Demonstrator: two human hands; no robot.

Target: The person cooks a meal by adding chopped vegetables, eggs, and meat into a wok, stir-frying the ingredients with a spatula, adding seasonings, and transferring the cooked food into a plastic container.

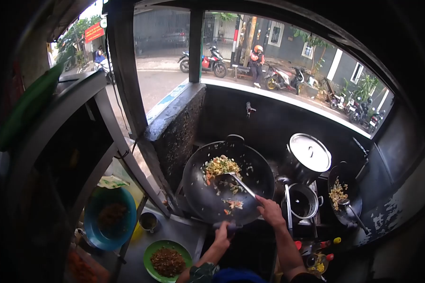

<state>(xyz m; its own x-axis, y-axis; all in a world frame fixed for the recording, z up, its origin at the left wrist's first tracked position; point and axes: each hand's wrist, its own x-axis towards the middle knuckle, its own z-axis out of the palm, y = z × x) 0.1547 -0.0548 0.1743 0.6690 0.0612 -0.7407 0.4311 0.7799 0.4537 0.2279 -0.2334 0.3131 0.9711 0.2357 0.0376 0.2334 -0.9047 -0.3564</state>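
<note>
A large dark wok stands in the middle, with chopped food heaped toward its far left side and smaller bits scattered lower down. My right hand is closed round the handle of a metal ladle, whose head rests in the food. At the wok's near rim, my left hand grips a handle wrapped in dark cloth.
Right of the wok are a lidded pot, an open pot and a smaller wok with food and a ladle. A green plate and a blue basin sit lower left. Bottles stand lower right.
</note>
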